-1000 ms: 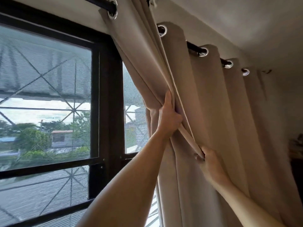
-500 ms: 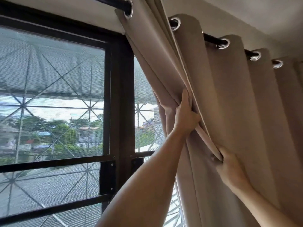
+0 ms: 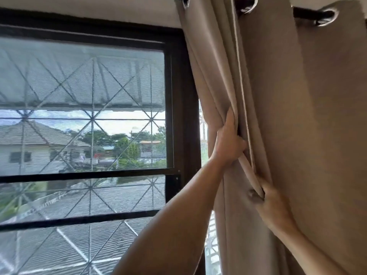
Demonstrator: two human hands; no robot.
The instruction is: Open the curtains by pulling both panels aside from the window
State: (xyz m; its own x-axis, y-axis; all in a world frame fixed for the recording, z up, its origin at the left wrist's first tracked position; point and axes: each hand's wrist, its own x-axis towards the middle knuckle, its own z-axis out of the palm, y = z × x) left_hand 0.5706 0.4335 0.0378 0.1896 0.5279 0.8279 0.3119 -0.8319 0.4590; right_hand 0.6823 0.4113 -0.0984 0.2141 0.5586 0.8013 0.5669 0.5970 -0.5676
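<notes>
A beige grommet curtain panel hangs from a black rod and fills the right half of the view, its left folds bunched together. My left hand grips those bunched folds at mid height. My right hand is lower and to the right, pinching the panel's hemmed edge between thumb and fingers. To the left, the window with its dark frame stands uncovered. No second panel is in view.
A dark vertical frame post stands just left of the curtain's edge. Behind the glass is a diagonal metal grille, with roofs, houses and trees outside. White wall runs above the frame.
The bunched curtain edge and both hands have shifted right, and the view has turned right and closer. More window glass shows on the left. Both hands keep their hold.
</notes>
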